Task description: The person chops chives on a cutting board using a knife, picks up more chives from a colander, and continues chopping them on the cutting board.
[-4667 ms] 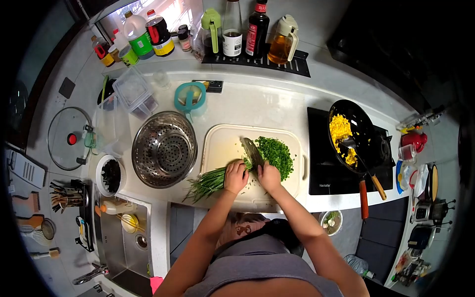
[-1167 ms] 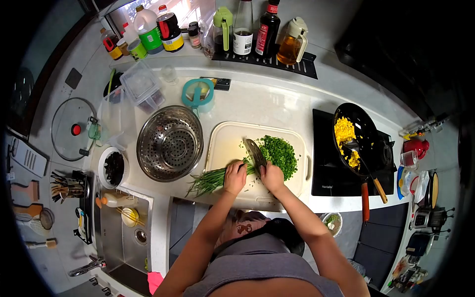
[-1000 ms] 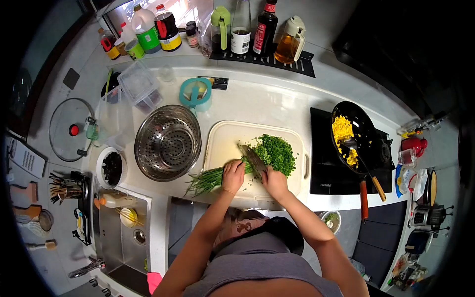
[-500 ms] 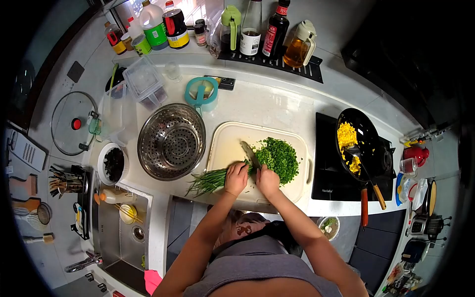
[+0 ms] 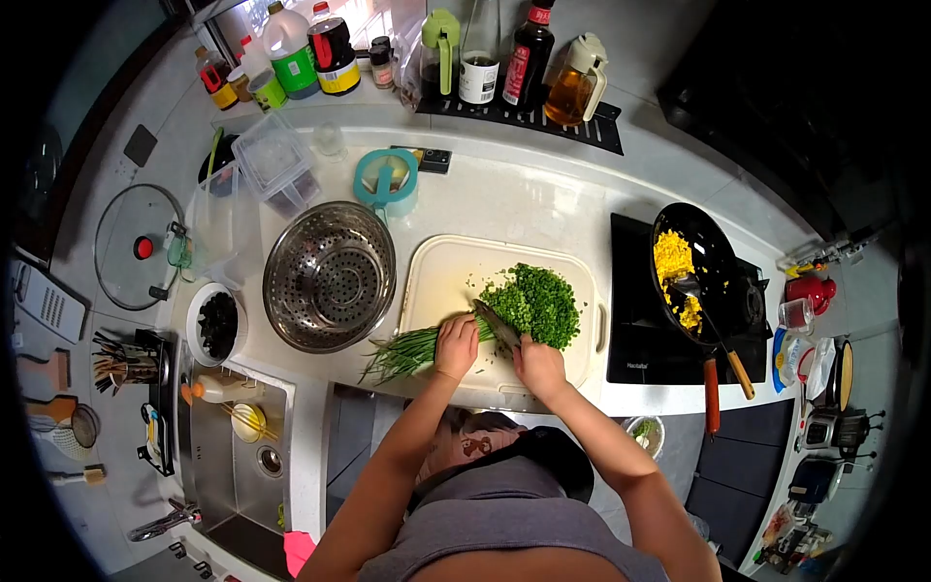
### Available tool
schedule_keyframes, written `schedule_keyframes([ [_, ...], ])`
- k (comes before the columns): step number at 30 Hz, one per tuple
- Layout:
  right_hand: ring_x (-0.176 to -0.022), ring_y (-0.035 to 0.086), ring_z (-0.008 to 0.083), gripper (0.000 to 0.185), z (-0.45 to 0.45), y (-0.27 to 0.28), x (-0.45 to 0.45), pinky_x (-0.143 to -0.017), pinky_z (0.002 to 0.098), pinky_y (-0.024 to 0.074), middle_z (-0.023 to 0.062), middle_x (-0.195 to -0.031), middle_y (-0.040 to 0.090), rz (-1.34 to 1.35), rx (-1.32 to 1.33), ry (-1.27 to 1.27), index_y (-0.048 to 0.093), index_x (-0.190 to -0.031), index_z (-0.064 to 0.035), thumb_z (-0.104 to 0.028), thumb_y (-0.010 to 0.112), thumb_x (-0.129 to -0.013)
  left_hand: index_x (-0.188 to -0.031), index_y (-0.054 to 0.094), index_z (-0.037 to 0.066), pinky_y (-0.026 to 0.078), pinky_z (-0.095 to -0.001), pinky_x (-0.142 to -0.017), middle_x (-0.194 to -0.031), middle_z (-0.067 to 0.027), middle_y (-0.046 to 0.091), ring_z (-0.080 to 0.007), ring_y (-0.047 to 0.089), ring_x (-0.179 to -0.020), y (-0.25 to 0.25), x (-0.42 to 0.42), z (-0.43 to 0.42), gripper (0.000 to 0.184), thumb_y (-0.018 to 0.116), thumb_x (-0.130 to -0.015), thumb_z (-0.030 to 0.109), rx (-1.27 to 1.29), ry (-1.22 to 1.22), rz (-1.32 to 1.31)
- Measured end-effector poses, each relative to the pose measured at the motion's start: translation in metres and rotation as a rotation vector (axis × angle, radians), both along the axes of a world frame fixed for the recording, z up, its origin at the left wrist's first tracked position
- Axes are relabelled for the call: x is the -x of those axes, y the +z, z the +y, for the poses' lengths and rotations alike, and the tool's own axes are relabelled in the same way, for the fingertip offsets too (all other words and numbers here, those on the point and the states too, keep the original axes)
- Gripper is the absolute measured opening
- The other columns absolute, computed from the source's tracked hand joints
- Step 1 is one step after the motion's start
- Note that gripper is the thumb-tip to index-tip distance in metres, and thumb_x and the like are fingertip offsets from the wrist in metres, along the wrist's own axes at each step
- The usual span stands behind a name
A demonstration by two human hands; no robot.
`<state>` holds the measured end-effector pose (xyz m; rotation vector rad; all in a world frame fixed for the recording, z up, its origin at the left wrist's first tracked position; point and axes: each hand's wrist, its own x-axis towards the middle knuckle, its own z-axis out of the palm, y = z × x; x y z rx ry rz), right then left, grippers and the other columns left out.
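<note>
My left hand (image 5: 457, 346) pins the chives (image 5: 405, 353) on the board (image 5: 446, 267); right grips the knife (image 5: 497, 326). Fingertips sit near the blade: if they creep forward, cut risk.

On your flat black glass cooktop (image 5: 630, 320) you can read "Haotaitai" in small pale letters, but the print on your dark glass bottle with a red label (image 5: 528, 60) is too small to make out.
</note>
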<state>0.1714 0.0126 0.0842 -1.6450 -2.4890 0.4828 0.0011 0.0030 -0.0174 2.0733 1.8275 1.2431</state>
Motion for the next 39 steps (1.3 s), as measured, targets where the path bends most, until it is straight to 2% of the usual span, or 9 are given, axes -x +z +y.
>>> schedule_keyframes([
  [5,-0.052,0.061,0.0325,0.017,0.011,-0.027,0.02,-0.047,0.0415,0.0493,0.0165,-0.058,0.06,-0.102,-0.001,0.012,0.05,-0.077,-0.0031,-0.019,0.048,-0.081,-0.086,0.057,0.002,0.042,-0.0398,-0.081,-0.097,-0.0127,0.057,-0.0302,0.054,-0.088,-0.001,0.0,0.001,0.01,0.057,-0.078,0.008,-0.002,0.013,-0.007],
  [8,-0.045,0.057,0.032,0.021,0.018,-0.038,0.037,-0.042,0.0416,0.047,0.0169,-0.053,0.057,0.004,-0.077,-0.033,0.049,-0.073,-0.0024,-0.02,0.051,-0.083,-0.086,0.057,0.002,0.042,-0.0403,-0.082,-0.097,-0.0128,0.056,-0.0307,0.054,-0.088,0.001,-0.001,0.001,0.01,0.056,-0.077,0.007,-0.005,0.015,-0.009],
  [13,-0.053,0.056,0.0399,0.024,0.031,-0.043,0.027,-0.051,0.0475,0.0465,0.0231,-0.056,0.056,0.25,0.009,-0.258,0.053,-0.079,0.0045,-0.019,0.055,-0.081,-0.087,0.057,0.001,0.042,-0.0409,-0.082,-0.096,-0.0136,0.054,-0.0318,0.052,-0.091,0.007,-0.003,-0.001,0.011,0.056,-0.076,0.005,0.012,0.044,-0.007],
  [16,-0.054,0.058,0.0394,0.022,0.025,-0.032,0.015,-0.052,0.047,0.0477,0.0234,-0.058,0.057,0.203,0.041,-0.204,0.052,-0.082,0.002,-0.02,0.053,-0.082,-0.088,0.057,0.001,0.042,-0.0403,-0.082,-0.096,-0.014,0.052,-0.0323,0.051,-0.092,0.004,-0.004,-0.002,0.013,0.056,-0.076,0.005,0.031,0.049,-0.024],
  [17,-0.053,0.057,0.0392,0.026,0.02,-0.026,0.011,-0.051,0.0471,0.0467,0.0233,-0.057,0.056,0.207,0.046,-0.193,0.055,-0.085,0.0053,-0.02,0.055,-0.081,-0.09,0.057,0.001,0.042,-0.0397,-0.082,-0.096,-0.014,0.052,-0.0321,0.051,-0.091,0.002,-0.003,-0.002,0.014,0.056,-0.076,0.005,0.027,0.04,-0.022],
  [21,-0.052,0.058,0.0376,0.023,0.004,0.004,0.003,-0.05,0.0458,0.0473,0.0218,-0.056,0.056,0.116,0.035,-0.061,0.054,-0.083,0.0024,-0.02,0.055,-0.081,-0.088,0.057,0.002,0.042,-0.0392,-0.081,-0.096,-0.0124,0.053,-0.0308,0.051,-0.09,0.0,-0.002,0.0,0.013,0.057,-0.077,0.008,0.003,0.036,0.018],
  [30,-0.048,0.057,0.0361,0.02,0.013,-0.024,0.023,-0.047,0.0442,0.0476,0.0193,-0.055,0.057,-0.03,0.005,0.006,0.052,-0.076,0.0004,-0.018,0.051,-0.083,-0.086,0.056,0.0,0.043,-0.0395,-0.08,-0.094,-0.0139,0.052,-0.0323,0.051,-0.089,0.001,-0.002,0.0,0.01,0.056,-0.078,0.006,0.036,0.031,-0.003],
  [36,-0.05,0.057,0.037,0.021,0.022,-0.04,0.041,-0.047,0.0453,0.047,0.0204,-0.056,0.057,0.142,-0.029,-0.212,0.052,-0.078,0.0012,-0.019,0.05,-0.084,-0.087,0.056,0.0,0.043,-0.0397,-0.078,-0.095,-0.0145,0.052,-0.0324,0.052,-0.088,0.001,-0.002,0.0,0.011,0.056,-0.078,0.007,0.006,0.031,0.0],
  [39,-0.051,0.057,0.0382,0.021,0.022,-0.037,0.026,-0.049,0.0465,0.0466,0.0217,-0.055,0.056,0.19,-0.038,-0.196,0.052,-0.08,0.0018,-0.019,0.052,-0.083,-0.088,0.054,0.0,0.044,-0.0396,-0.078,-0.095,-0.015,0.051,-0.0326,0.051,-0.088,0.0,-0.001,-0.001,0.012,0.056,-0.077,0.005,0.009,0.045,-0.032],
])
